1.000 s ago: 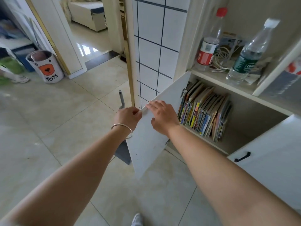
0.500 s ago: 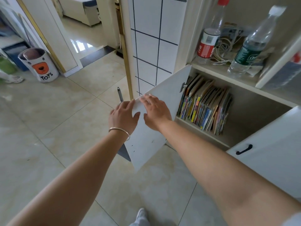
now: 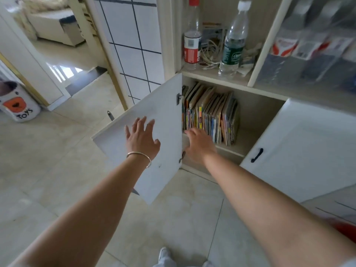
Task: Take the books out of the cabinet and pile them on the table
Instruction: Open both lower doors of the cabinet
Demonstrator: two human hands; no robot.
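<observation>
A row of thin colourful books (image 3: 211, 114) stands leaning in the left of the lower cabinet compartment (image 3: 256, 120). Both white doors are swung out: the left door (image 3: 154, 112) and the right door (image 3: 300, 147) with its black handle. My left hand (image 3: 141, 138), a silver bangle on its wrist, has its fingers spread in front of the inner face of the left door. My right hand (image 3: 199, 144) reaches into the compartment, its fingertips at the bottom of the leftmost books; its fingers are partly hidden. No table is in view.
On the shelf above stand a red-capped bottle (image 3: 192, 35), a green-labelled water bottle (image 3: 234, 41) and a tangle of cables (image 3: 209, 54). A "TOYS" bin (image 3: 18, 105) sits at the far left on the tiled floor. My shoe (image 3: 163, 256) shows at the bottom.
Both hands have let go of the left door's edge. The door has swung wider. My right hand has moved right into the compartment toward the books, and my left hand has opened.
</observation>
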